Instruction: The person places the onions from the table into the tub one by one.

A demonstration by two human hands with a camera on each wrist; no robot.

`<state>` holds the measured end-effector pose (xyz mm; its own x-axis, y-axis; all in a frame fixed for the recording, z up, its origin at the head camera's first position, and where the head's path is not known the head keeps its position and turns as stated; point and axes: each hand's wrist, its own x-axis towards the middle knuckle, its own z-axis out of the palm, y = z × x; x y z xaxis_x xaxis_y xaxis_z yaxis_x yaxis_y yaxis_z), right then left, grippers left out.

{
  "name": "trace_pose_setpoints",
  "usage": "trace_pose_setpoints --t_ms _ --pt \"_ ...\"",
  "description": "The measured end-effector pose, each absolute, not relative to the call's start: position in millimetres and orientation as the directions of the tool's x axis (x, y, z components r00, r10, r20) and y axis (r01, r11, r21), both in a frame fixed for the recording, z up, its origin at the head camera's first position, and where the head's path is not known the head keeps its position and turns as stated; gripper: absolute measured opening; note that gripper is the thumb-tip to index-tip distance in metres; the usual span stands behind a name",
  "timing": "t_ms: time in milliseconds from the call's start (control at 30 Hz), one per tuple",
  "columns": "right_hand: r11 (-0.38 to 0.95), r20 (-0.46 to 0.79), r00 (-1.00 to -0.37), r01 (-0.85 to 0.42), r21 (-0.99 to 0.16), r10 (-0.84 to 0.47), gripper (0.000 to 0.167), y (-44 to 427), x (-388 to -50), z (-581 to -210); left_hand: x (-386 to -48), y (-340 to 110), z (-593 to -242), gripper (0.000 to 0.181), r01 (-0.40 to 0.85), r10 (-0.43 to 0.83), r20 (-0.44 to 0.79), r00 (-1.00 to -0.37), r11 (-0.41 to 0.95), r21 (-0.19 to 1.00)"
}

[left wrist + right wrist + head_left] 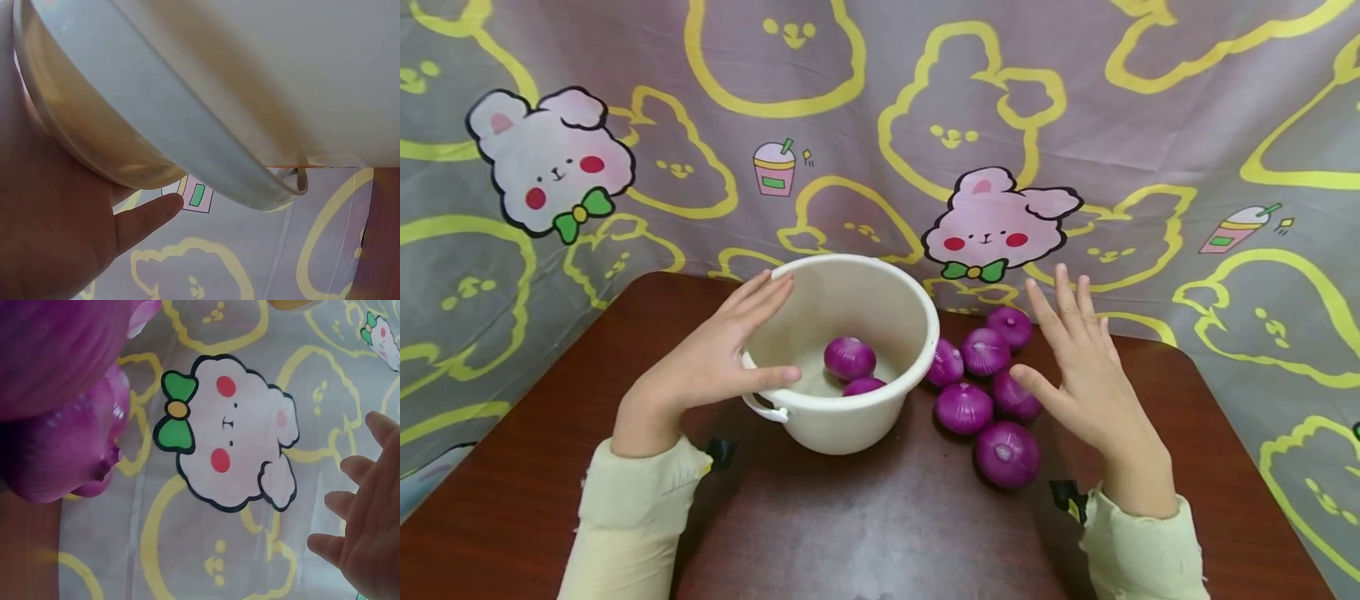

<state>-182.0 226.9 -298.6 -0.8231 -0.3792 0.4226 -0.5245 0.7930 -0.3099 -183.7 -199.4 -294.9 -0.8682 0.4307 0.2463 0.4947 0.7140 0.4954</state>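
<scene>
A white bucket (850, 429) stands upright on the table with two purple onions visible inside; one onion (850, 358) shows whole, the other (863, 386) is partly hidden by the near rim. At the bucket's left side is my left hand (718, 354), fingers extended and thumb apart, holding nothing; whether it touches the rim I cannot tell. My right hand (1086, 383) is spread with straight fingers beside a group of several purple onions (964, 408) to the right of the bucket. Nothing is in it. In the right wrist view, onions (56, 450) fill the upper left, apart from the fingers.
The dark brown table (865, 533) ends at a cartoon-printed curtain (850, 67) that runs behind it and along the sides. A white handle (767, 410) hangs at the bucket's left. The nearest loose onion (1007, 454) lies in front of the others.
</scene>
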Motion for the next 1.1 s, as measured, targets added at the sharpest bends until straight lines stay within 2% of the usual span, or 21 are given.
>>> trace_pose_setpoints --t_ms 533,1100 --pt "0.809 0.336 -0.88 -0.453 -0.375 -0.336 0.083 238 -197 -314 -184 -199 -295 0.1 0.499 0.432 0.252 -0.866 0.709 0.498" --pt "0.839 0.187 -0.935 -0.353 -0.415 -0.301 0.086 243 -210 -332 -184 -200 -295 0.1 0.497 0.43 0.252 -0.867 0.713 0.494"
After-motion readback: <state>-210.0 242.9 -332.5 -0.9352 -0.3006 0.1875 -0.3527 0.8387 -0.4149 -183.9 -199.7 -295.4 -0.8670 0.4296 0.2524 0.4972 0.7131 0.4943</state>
